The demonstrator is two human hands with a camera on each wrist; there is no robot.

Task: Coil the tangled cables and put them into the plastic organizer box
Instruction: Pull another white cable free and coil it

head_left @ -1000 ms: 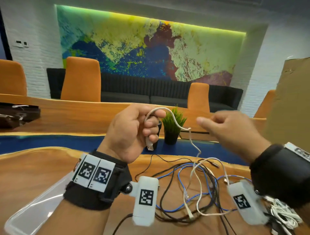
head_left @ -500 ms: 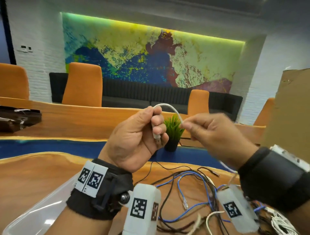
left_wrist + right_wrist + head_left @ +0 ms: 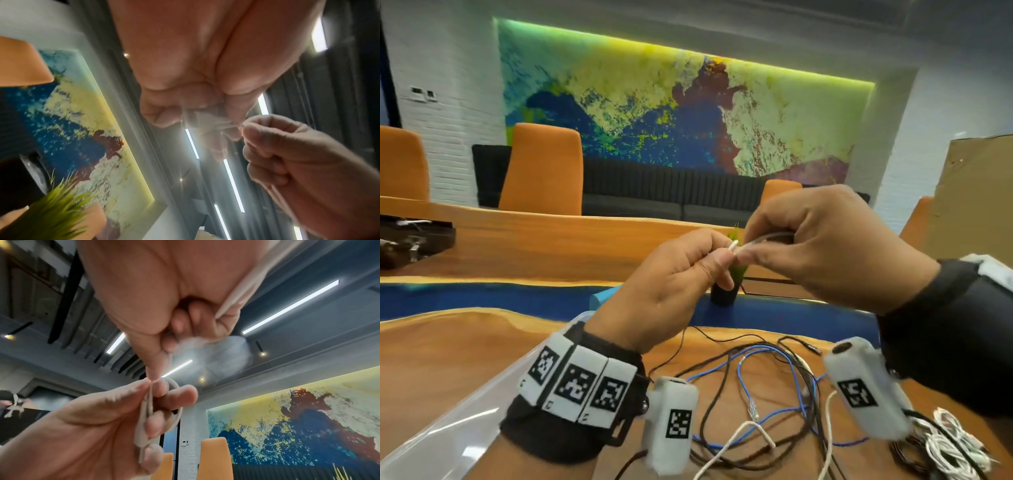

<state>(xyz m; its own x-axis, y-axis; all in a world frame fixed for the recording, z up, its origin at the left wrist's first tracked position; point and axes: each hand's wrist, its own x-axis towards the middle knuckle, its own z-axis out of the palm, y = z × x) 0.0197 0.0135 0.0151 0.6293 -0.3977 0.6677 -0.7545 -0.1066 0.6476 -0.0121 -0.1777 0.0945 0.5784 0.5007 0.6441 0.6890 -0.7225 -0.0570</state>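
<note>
Both hands are raised above the wooden table (image 3: 441, 356) and meet around one white cable (image 3: 732, 245). My left hand (image 3: 681, 274) grips the cable's plug end and a small loop (image 3: 174, 402) between thumb and curled fingers. My right hand (image 3: 808, 246) pinches the same cable right next to it, and the strand runs through its fist (image 3: 232, 305). The rest of the white cable (image 3: 736, 442) hangs down to the table. Below lies a tangle of black and blue cables (image 3: 767, 387). The clear plastic organizer box (image 3: 445, 435) sits at the lower left, partly behind my left forearm.
A bundle of white cable (image 3: 948, 445) lies at the lower right. A small potted plant (image 3: 726, 291) stands behind my hands on the blue strip. A dark case (image 3: 414, 240) rests at the far left. Orange chairs (image 3: 544, 168) and a cardboard sheet (image 3: 976, 192) stand beyond.
My right hand has come in from the right, taken the white cable and closed up against the left hand. Both hands rose, and the cable's slack was drawn up off the table.
</note>
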